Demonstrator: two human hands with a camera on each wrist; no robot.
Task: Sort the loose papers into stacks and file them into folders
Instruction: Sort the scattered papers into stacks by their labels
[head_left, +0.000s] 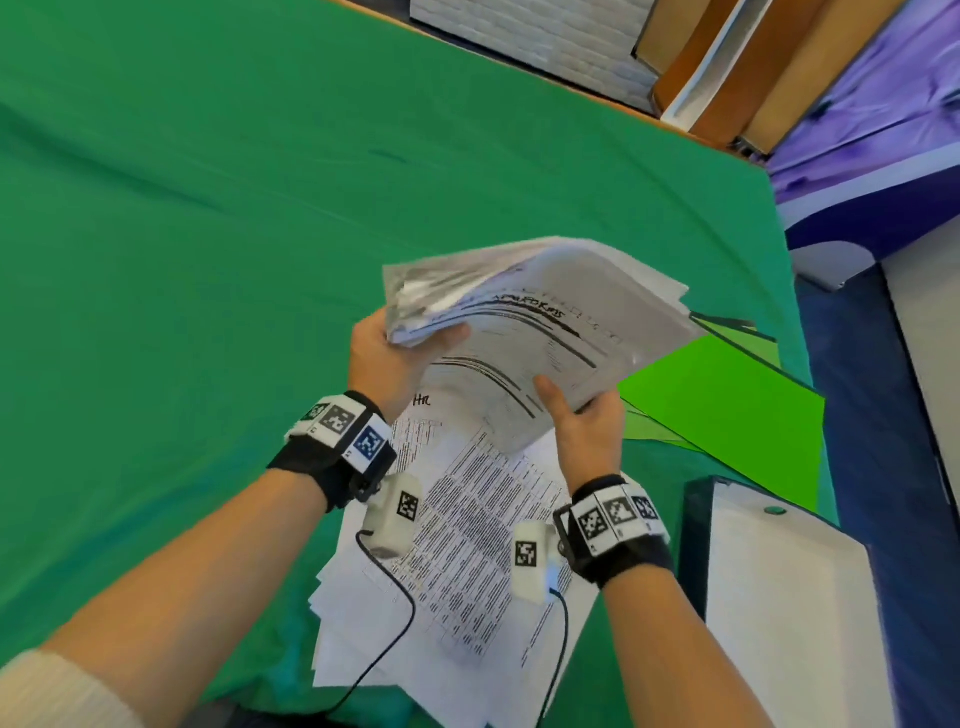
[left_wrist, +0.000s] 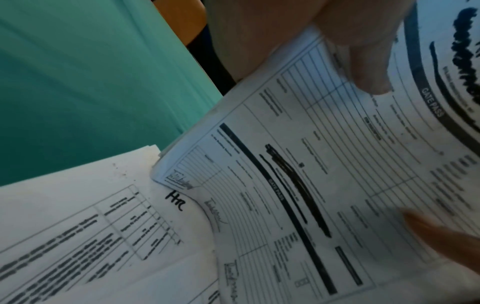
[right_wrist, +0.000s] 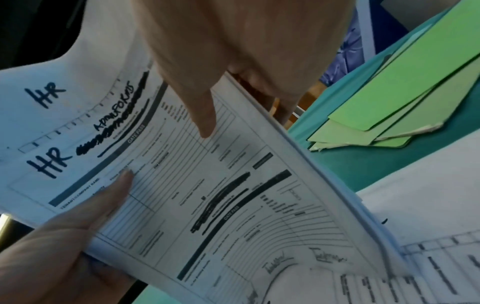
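Observation:
I hold a thick stack of printed forms (head_left: 545, 322) in the air over the green-covered table (head_left: 208, 260). My left hand (head_left: 415, 338) grips its left edge, thumb on top and fingers underneath. My right hand (head_left: 571, 405) grips the near edge, thumb pressed on the top sheet. The top sheet (right_wrist: 207, 185) is a "GATE PASS" form with "HR" handwritten on it; the same stack (left_wrist: 311, 164) curves downward in the left wrist view. Under my hands a loose pile of papers (head_left: 467, 545) lies fanned out on the cloth, its top sheet (left_wrist: 78, 226) also marked "HR".
Several light green folders (head_left: 727, 400) lie overlapped at the right, also visible as folders (right_wrist: 415, 92) in the right wrist view. A dark blue binder with a white inside (head_left: 779, 597) sits at the near right table edge. Green cloth stretches left and far.

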